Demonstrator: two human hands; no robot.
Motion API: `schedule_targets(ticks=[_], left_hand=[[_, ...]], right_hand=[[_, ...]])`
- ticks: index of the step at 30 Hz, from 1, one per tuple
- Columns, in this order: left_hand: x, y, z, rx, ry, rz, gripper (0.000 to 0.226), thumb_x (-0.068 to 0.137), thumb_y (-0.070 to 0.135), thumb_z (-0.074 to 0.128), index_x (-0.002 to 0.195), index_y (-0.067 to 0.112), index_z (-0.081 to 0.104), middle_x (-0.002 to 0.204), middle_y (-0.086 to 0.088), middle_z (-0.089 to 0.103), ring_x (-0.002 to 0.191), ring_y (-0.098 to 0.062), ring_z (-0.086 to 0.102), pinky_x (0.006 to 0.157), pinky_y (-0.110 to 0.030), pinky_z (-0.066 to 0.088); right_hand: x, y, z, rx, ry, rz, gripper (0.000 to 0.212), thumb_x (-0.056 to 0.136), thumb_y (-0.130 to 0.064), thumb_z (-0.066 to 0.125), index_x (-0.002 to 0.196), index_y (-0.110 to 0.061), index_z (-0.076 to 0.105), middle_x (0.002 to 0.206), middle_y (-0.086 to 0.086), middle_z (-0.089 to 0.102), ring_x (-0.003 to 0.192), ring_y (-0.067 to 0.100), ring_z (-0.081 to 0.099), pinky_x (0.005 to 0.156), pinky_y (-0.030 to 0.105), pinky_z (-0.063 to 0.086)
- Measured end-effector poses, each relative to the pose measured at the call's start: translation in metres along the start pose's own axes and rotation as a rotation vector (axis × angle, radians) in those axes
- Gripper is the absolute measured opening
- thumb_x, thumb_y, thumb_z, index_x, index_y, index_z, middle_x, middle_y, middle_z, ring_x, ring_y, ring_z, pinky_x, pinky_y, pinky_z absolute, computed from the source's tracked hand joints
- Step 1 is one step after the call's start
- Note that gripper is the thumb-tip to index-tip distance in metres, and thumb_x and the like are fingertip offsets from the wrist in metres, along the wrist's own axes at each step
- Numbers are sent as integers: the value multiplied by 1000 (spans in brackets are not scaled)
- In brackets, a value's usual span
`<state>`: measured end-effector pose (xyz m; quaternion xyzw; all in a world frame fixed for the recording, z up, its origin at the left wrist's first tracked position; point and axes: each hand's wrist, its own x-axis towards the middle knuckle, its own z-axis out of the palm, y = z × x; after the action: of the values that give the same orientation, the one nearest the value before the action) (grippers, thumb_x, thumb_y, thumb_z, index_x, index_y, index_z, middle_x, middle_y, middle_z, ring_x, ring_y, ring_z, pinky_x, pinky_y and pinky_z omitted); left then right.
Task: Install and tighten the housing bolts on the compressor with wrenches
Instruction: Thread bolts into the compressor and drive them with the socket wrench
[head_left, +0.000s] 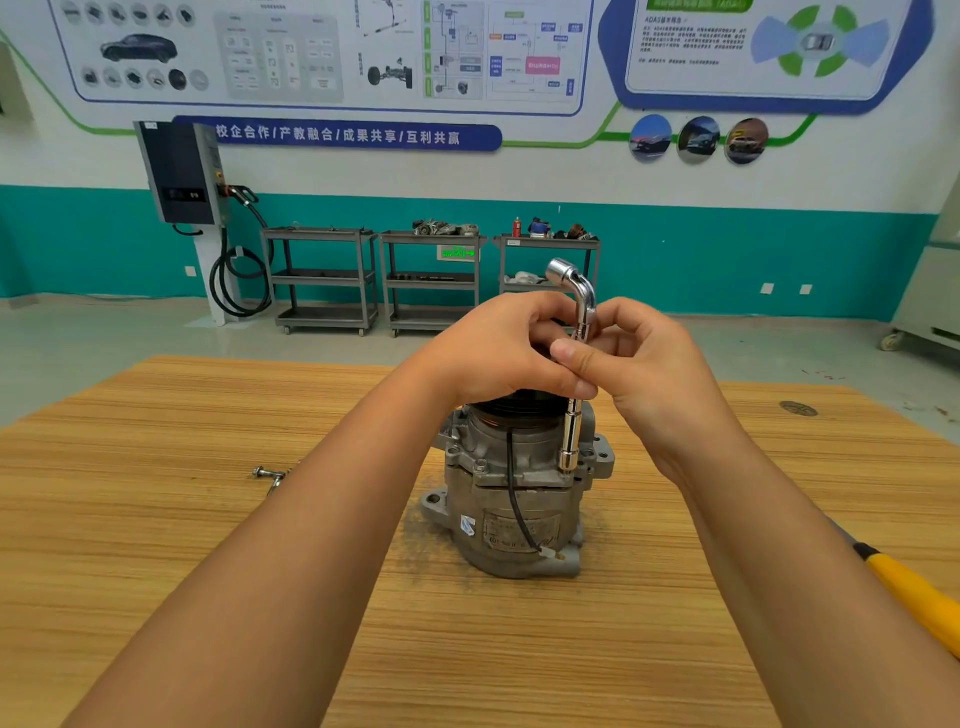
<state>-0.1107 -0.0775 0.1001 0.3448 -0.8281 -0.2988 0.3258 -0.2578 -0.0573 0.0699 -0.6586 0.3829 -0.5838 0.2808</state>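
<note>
A grey metal compressor (511, 512) stands upright in the middle of the wooden table (156, 519). A chrome L-shaped socket wrench (574, 431) stands vertically, its lower socket seated on the housing flange at the compressor's upper right. My left hand (498, 353) grips the wrench's shaft from the left, above the compressor's black pulley. My right hand (644, 364) holds the same shaft from the right, thumb laid across it. The wrench's bent upper socket (563, 273) sticks out above both hands. A bolt head (481, 465) shows on the flange's left side.
Loose bolts (270, 475) lie on the table left of the compressor. A yellow-handled tool (914, 587) lies at the table's right edge. Three grey trolleys (431, 280) and a wall charger (182, 171) stand far back by the teal wall.
</note>
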Motion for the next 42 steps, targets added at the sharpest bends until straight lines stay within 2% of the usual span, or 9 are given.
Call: schedule_targets(ticks=[5, 8, 12, 16, 19, 23, 28, 32, 42], left_hand=[[-1, 0, 0, -14, 23, 19, 52, 75, 0, 77, 120, 17, 58, 77, 17, 72, 82, 4, 67, 79, -4, 45], [-1, -1, -1, -1, 27, 18, 48, 77, 1, 76, 118, 16, 58, 78, 15, 72, 85, 2, 67, 75, 0, 42], [0, -2, -1, 7, 23, 4, 47, 80, 1, 74, 122, 13, 56, 95, 0, 73, 88, -1, 67, 78, 0, 41], [0, -3, -2, -8, -11, -10, 46, 83, -1, 69, 125, 14, 55, 103, -2, 74, 96, -5, 67, 82, -1, 42], [-1, -3, -3, -42, -28, 4, 46, 84, -4, 66, 125, 15, 56, 103, -7, 73, 100, -12, 67, 87, -6, 45], [0, -1, -5, -86, -20, 52, 36, 85, -2, 61, 117, 15, 61, 110, -20, 66, 104, -25, 64, 96, -30, 51], [0, -2, -6, -148, 49, 69, 19, 82, 27, 68, 100, 30, 67, 96, 5, 69, 93, -7, 64, 84, -15, 50], [1, -8, -4, -158, 179, 37, 28, 67, 46, 72, 88, 28, 67, 86, 8, 70, 85, -8, 66, 80, -20, 52], [2, -5, -4, -149, 128, 59, 8, 91, 19, 62, 89, 20, 70, 89, -3, 70, 88, -15, 65, 88, -32, 51]], right_hand=[[-1, -3, 5, -79, -20, -54, 15, 84, -15, 69, 78, -28, 65, 54, -18, 56, 57, -2, 52, 56, 11, 42], [-3, -4, 7, -62, -32, -30, 16, 91, -19, 60, 84, -32, 66, 77, -15, 67, 77, 2, 60, 70, 18, 47], [-8, -6, 2, 14, -85, 28, 27, 101, -18, 41, 97, -29, 65, 73, -27, 67, 69, -17, 57, 57, 1, 39], [-9, -2, 1, 22, -63, 58, 26, 100, -13, 42, 113, -18, 64, 99, -10, 66, 71, -14, 56, 56, 2, 40], [-7, 0, 2, -12, -19, 46, 19, 97, -15, 50, 98, -25, 66, 117, -2, 61, 74, -9, 55, 56, 3, 41], [-7, 0, 3, 4, 6, -4, 20, 91, -13, 59, 78, -26, 66, 97, -15, 59, 58, -14, 52, 52, 4, 39], [-9, 3, 4, -29, 16, -1, 10, 84, -31, 64, 76, -27, 64, 64, -17, 55, 54, -5, 46, 51, 7, 37], [-8, 6, 8, -83, 65, 15, 13, 84, -27, 67, 77, -21, 59, 80, 6, 61, 72, 8, 54, 63, 19, 46], [-7, 11, 5, 182, -18, 65, 14, 80, -13, 69, 90, -22, 67, 86, -9, 70, 84, 4, 65, 71, 17, 47]])
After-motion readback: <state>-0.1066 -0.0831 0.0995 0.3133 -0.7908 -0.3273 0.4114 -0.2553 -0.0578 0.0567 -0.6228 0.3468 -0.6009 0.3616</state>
